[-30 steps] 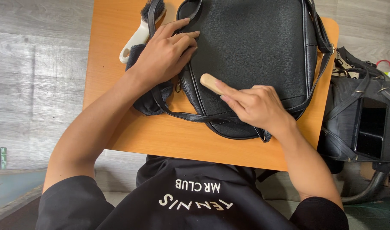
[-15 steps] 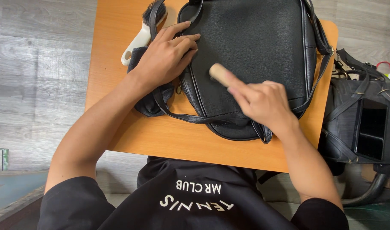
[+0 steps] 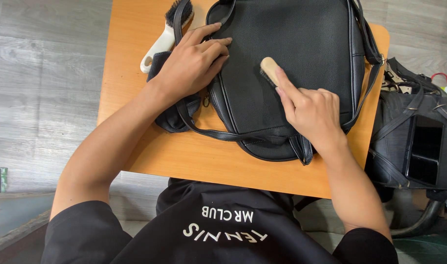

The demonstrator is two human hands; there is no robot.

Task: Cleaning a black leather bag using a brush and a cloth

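Note:
A black leather bag lies flat on a small orange wooden table. My left hand presses down on the bag's left edge, fingers spread over the seam. My right hand grips a small wooden-backed brush, its bristles resting on the bag's front panel near the middle. The bag's thin black strap loops over the table in front of the bag.
A white-handled brush with dark bristles lies at the table's far left, beside a dark folded cloth under my left wrist. Another black bag with straps and buckles sits on the floor to the right. Grey wood flooring surrounds the table.
My right hand has slid the small brush up and to the right across the bag's front panel. My left hand has stayed pressed on the bag's left edge.

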